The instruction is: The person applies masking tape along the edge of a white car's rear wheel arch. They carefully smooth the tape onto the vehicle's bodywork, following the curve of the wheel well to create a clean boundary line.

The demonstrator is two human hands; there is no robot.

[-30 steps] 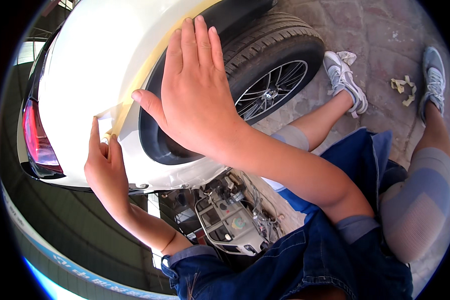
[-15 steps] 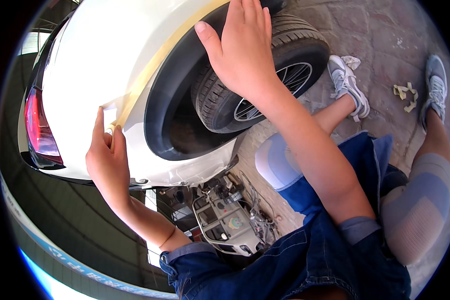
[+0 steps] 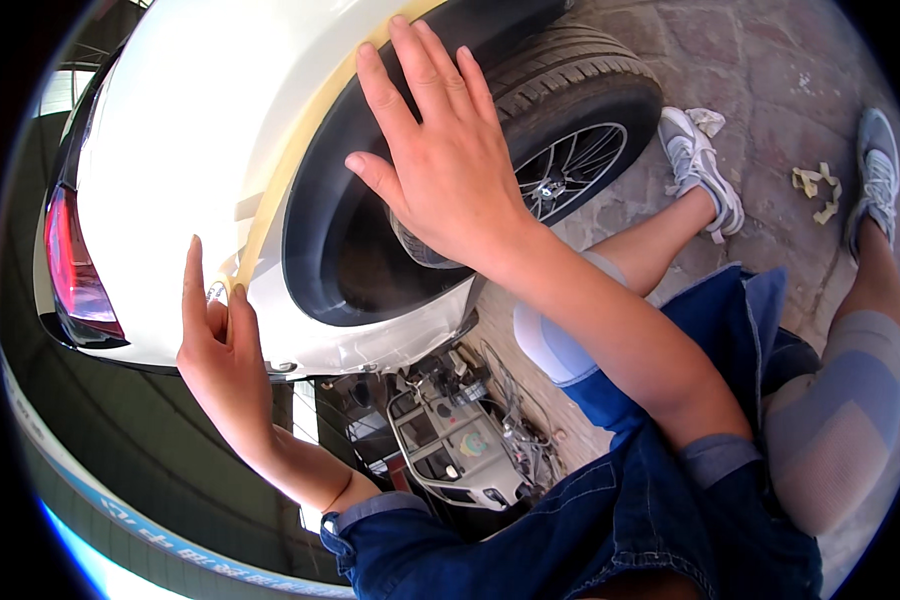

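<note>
A yellow tape strip [image 3: 283, 170] runs over the white car body [image 3: 170, 120] along the black wheel-arch trim [image 3: 315, 220]. At its lower end my left hand [image 3: 220, 355] grips a tape roll [image 3: 217, 294], mostly hidden by my fingers, with the index finger extended against the paint. My right hand [image 3: 440, 170] is open with spread fingers, its fingertips at the upper part of the strip and the palm over the arch. Behind it are a tyre [image 3: 610, 75] and spoked wheel [image 3: 580, 150]. A red tail light [image 3: 75, 265] is left of my hands.
Paving [image 3: 730, 60] surrounds my outstretched legs and shoes [image 3: 695, 165]. Crumpled tape scraps [image 3: 818, 185] lie between the shoes, and a pale crumpled piece [image 3: 707, 122] by one shoe. A worn cabin-like vehicle [image 3: 450, 445] with cluttered parts shows beyond the car's lower edge.
My right hand swung up and rightward, then came back down-left to the tape, ending right of where it started. My left hand, still gripping the roll, has shifted slightly down and right.
</note>
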